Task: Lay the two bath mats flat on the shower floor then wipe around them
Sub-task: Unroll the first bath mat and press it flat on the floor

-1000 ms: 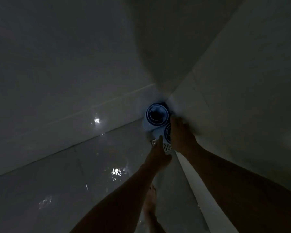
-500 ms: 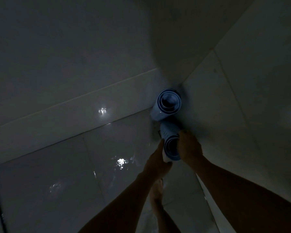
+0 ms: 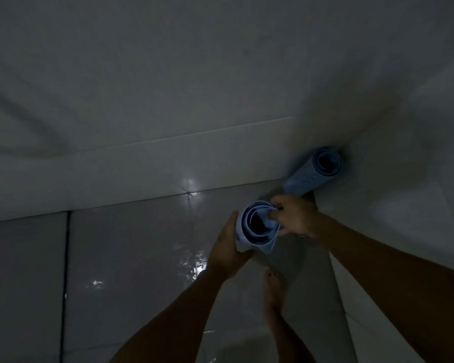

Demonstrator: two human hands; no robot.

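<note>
Rolled mat (image 3: 257, 226) lifted in both hands.
Left hand (image 3: 227, 248) cups it, right hand (image 3: 292, 217) pinches its edge; wet floor (image 3: 142, 258) could let it slide while unrolling.

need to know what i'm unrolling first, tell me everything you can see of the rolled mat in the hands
The held mat is light blue, thin and rubbery-looking, still rolled in a loose spiral with its dark open end facing the camera. It is lifted off the wet floor, roughly upright. The left hand cups its outer side; the right hand pinches the inner layers at the rim. The other mat stands apart in the corner.
</note>
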